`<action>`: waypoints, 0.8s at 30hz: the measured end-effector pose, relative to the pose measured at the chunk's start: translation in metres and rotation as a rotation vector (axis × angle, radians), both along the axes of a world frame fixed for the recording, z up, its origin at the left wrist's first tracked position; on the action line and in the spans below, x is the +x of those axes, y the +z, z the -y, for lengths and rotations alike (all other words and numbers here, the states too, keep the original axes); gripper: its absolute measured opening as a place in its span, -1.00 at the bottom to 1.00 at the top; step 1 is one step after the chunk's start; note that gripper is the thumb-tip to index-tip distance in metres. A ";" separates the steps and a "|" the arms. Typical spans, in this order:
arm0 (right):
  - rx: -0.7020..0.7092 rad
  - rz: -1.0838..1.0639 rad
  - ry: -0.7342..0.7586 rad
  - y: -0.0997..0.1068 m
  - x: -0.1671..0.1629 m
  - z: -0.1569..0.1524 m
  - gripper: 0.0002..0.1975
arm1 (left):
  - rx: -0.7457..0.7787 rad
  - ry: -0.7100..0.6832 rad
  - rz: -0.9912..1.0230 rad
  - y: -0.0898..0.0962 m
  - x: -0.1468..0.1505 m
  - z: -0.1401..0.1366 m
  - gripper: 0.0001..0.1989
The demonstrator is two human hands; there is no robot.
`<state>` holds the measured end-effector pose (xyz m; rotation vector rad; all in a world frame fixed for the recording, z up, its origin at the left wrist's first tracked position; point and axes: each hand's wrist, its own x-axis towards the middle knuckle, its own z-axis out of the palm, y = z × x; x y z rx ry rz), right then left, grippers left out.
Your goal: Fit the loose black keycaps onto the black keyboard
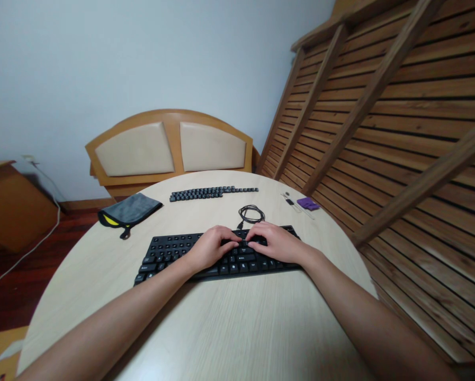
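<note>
A black keyboard point(241, 266) lies on the table in front of me, its cable side facing away. Several places in its far rows show bare switch posts without caps. My left hand point(214, 244) rests over the middle of it, thumb and forefinger bent together. From the other side my right hand point(276, 242) meets it, also with thumb and forefinger curled in. Between the fingertips of both hands sits a small black keycap point(244, 243), at the level of the keyboard; fingers partly cover it.
Loose black keycaps point(201, 193) stand in rows at the far side of the round table point(257, 328). A coiled cable point(252, 214) lies behind the keyboard. At left is a grey cloth point(132, 209) with yellow lining; at right, a purple cloth point(307, 203) beside small thin tools point(295, 206).
</note>
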<state>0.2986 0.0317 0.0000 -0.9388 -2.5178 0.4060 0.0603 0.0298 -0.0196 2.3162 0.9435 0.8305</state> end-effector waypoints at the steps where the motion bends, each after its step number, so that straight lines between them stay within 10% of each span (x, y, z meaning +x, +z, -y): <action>1: 0.000 -0.003 0.001 0.000 0.000 0.000 -0.90 | 0.019 0.000 -0.013 0.001 0.000 0.001 -0.86; 24: 0.018 -0.005 0.016 0.002 -0.003 0.002 -0.89 | 0.083 0.090 -0.139 0.006 0.002 0.011 -0.87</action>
